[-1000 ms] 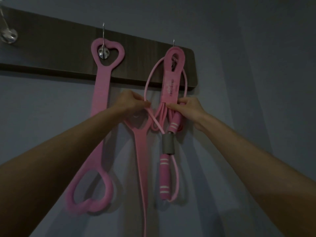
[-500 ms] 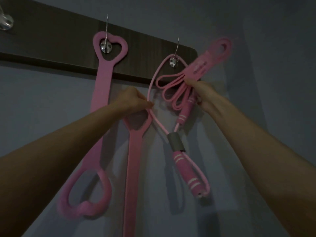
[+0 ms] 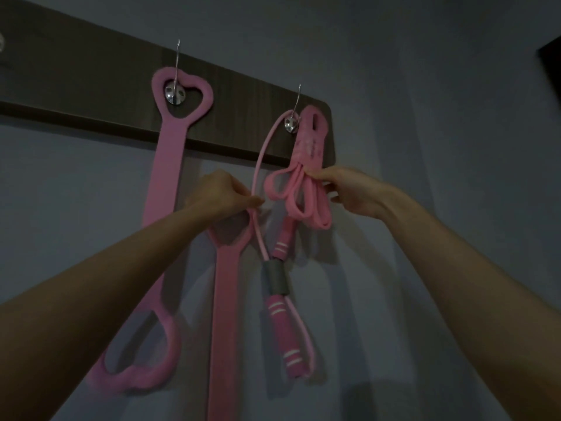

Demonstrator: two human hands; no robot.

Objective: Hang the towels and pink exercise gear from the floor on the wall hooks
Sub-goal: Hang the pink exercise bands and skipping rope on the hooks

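Observation:
A dark wooden hook board (image 3: 91,86) runs across the grey wall. A long pink strap with heart-shaped ends (image 3: 165,177) hangs from the left hook (image 3: 174,92). A pink jump rope (image 3: 280,323), its handles joined by a grey sleeve, hangs by its thin cord from the right hook (image 3: 292,123). My left hand (image 3: 221,192) pinches that cord, and a second heart-ended strap (image 3: 226,314) hangs down from under the hand. My right hand (image 3: 349,189) grips a folded pink band (image 3: 306,177), whose top loop stands just right of the right hook; I cannot tell whether it is caught on it.
The board ends just right of the right hook, with bare grey wall (image 3: 425,147) beyond. A dark object's corner (image 3: 551,65) shows at the upper right edge. Another metal hook (image 3: 1,44) is barely visible at the far left.
A second ago the folded band hung on the right hook. My right hand lifted it off, up and to the right, and has brought it back beside the hook. My left hand stayed on the cord.

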